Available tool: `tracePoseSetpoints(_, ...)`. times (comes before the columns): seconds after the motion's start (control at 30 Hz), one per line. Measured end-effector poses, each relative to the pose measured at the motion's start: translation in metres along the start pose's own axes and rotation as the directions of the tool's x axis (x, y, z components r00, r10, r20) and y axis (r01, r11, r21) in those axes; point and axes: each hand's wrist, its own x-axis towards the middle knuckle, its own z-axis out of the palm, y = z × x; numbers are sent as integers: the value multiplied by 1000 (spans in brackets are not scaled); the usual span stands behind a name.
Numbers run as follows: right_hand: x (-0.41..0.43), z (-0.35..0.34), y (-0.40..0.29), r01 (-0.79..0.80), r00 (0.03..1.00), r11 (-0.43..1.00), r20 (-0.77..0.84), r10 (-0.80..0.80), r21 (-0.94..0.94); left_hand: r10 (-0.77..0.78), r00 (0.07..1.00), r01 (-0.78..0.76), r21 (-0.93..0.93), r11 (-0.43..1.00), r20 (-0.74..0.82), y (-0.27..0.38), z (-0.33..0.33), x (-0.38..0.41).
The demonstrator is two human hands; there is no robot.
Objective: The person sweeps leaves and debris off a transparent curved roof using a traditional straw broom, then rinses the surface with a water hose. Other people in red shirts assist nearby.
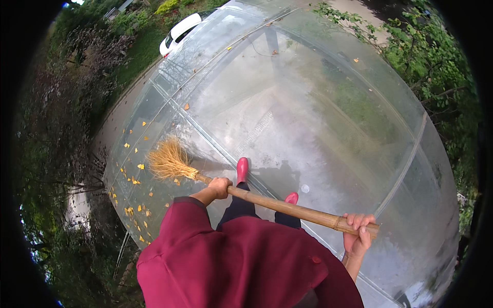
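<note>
I hold a twig broom across my front by its long bamboo handle (pixel 283 207). Low on that handle, close to the bound neck, my left hand (pixel 218 187) is wrapped round it. My right hand (pixel 358 230) grips the thick butt end, fingers over the top. The broom's splayed, straw-coloured bristles (pixel 167 159) point to the left, over or against a glassy, see-through panelled surface (pixel 246 111); contact is hard to tell. Around and left of the bristles lie several small yellow leaves (pixel 129 211).
My pink-red boots (pixel 242 169) stand by a pale seam (pixel 208 138) between panels. Raised ribs (pixel 402 175) cross the surface, which looks wet or glossy. Leafy branches (pixel 435 57) overhang the right edge. Shrubs (pixel 96 57) line the left, and a white car (pixel 180 31) is beyond the far edge.
</note>
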Motion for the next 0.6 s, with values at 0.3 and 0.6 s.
tracePoseSetpoints(0.3,-70,-55,-68,518,839,843,-282,-465,148,512,825,-502,105,858,-238,117,-108,52)
tracePoseSetpoints(0.6,-116,52,-50,793,410,532,-385,-827,-297,887,256,-866,317,387,-385,391,-217,241)
